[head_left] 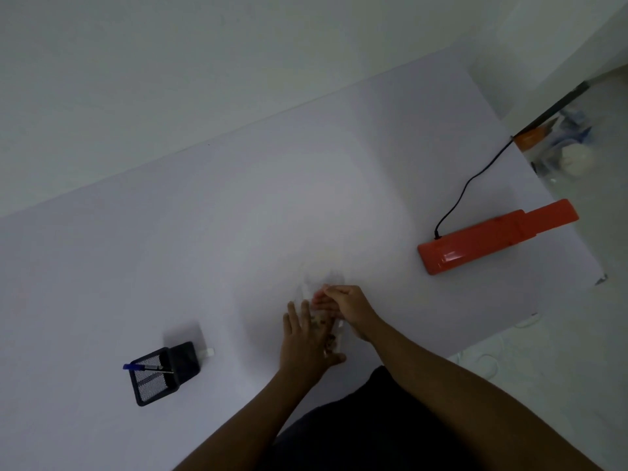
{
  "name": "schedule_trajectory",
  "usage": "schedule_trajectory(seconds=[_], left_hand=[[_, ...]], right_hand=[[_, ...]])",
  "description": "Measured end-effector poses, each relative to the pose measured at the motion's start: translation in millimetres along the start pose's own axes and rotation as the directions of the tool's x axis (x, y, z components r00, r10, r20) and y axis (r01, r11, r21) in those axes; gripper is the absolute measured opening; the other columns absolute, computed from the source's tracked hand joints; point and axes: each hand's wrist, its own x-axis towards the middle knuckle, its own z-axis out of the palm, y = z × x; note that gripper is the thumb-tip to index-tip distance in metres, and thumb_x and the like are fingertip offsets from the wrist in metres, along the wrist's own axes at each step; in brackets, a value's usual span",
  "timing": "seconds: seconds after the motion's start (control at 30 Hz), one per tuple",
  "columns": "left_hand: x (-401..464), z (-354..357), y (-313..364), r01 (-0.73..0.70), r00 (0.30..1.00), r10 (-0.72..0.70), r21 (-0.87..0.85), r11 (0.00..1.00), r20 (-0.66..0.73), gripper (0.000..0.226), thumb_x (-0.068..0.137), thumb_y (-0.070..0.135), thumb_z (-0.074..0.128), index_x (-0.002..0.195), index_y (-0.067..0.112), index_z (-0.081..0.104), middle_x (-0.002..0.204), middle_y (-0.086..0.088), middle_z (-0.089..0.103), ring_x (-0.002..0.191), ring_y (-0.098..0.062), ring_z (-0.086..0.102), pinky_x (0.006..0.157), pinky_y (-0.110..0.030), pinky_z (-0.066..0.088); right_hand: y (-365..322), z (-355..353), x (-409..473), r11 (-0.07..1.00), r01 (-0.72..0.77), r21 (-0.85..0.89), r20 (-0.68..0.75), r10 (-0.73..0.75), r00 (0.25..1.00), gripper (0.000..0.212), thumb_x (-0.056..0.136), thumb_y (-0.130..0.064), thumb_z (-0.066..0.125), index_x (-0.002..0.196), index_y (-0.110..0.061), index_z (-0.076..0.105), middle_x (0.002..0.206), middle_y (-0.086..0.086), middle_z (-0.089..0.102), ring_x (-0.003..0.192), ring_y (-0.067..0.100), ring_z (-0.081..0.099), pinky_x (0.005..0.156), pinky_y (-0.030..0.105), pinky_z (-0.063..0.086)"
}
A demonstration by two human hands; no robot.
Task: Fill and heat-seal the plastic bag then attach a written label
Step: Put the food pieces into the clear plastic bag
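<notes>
- Clear plastic bag (323,294) lying on the white table (238,215), just in front of the body, small dark contents bunched in its near end, empty clear end pointing away.
- Long axis running roughly near-to-far, tipped slightly left at the far end.
- Left hand (306,338) laid over the filled near part, fingers mostly straight and spread, thumb hooked round the bag's right edge; looks like steadying more than gripping.
- Right hand (346,309) at the bag's right side, fingers curled in a narrow pinch near the film's upper part; whether film or a bit of filling sits in the pinch, cannot tell.
- Orange heat sealer (492,237) well apart to the right and farther back, long body lying across, black cord (465,188) trailing off the far edge.
- Right hand the nearer one to the sealer; open end probably needs swinging right to meet it.
- Mesh pen holder (163,372) with a blue pen (142,367) well apart to the left, nearer the left hand; a small white item just behind it, too small to identify.
- Filling seemingly near done; sealing and label not yet begun.
</notes>
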Motion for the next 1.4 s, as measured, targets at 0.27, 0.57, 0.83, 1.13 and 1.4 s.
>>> schedule_trajectory(seconds=[0.27,0.57,0.83,1.13,1.4], left_hand=[[2,-7,-1,-0.033,0.996,0.032,0.009,0.999,0.086,0.099,0.078,0.084,0.037,0.155,0.031,0.004,0.158,-0.03,-0.01,0.147,-0.046,-0.006,0.12,-0.056,0.004],[2,-4,-5,-0.033,0.998,0.034,-0.018,0.999,0.048,0.1,0.073,0.085,0.044,0.153,0.035,0.009,0.16,-0.026,-0.004,0.146,-0.047,0.0,0.117,-0.059,0.012],[2,-5,-3,-0.031,0.998,0.032,-0.014,0.999,0.045,0.1,0.073,0.086,0.041,0.153,0.035,0.01,0.16,-0.027,-0.004,0.147,-0.047,0.0,0.116,-0.062,0.011],[5,0,-6,-0.041,0.994,0.04,0.009,0.999,0.102,0.105,0.074,0.087,0.04,0.155,0.032,0.0,0.158,-0.03,-0.014,0.146,-0.05,-0.007,0.115,-0.065,0.006],[5,-4,-4,-0.031,0.995,0.03,0.014,0.999,0.097,0.106,0.071,0.087,0.044,0.154,0.032,0.008,0.158,-0.032,-0.009,0.145,-0.051,-0.003,0.115,-0.065,0.008]], right_hand=[[-41,-16,34,1.0,-0.009,-0.004,-0.05,0.009,0.999,0.04,0.1,-0.028,0.057,0.103,0.009,0.069,0.099,0.026,0.074,0.088,0.036,0.075,0.07,0.033,0.063],[-86,-21,68,0.989,0.147,0.018,-0.217,-0.14,0.966,0.037,0.102,-0.024,0.053,0.107,0.009,0.068,0.103,0.026,0.073,0.096,0.037,0.073,0.076,0.032,0.057],[-43,12,29,0.997,0.038,-0.068,0.147,-0.028,0.989,0.034,0.102,-0.019,0.053,0.105,0.011,0.07,0.103,0.027,0.073,0.094,0.036,0.072,0.087,0.04,0.059],[-43,10,49,0.986,-0.041,-0.164,0.173,0.069,0.982,0.038,0.103,-0.024,0.051,0.108,0.009,0.069,0.103,0.025,0.074,0.095,0.032,0.074,0.092,0.041,0.056],[-99,12,94,0.986,0.075,-0.149,0.129,-0.055,0.99,0.04,0.105,-0.024,0.045,0.112,0.01,0.065,0.107,0.026,0.072,0.094,0.031,0.073,0.082,0.03,0.057]])
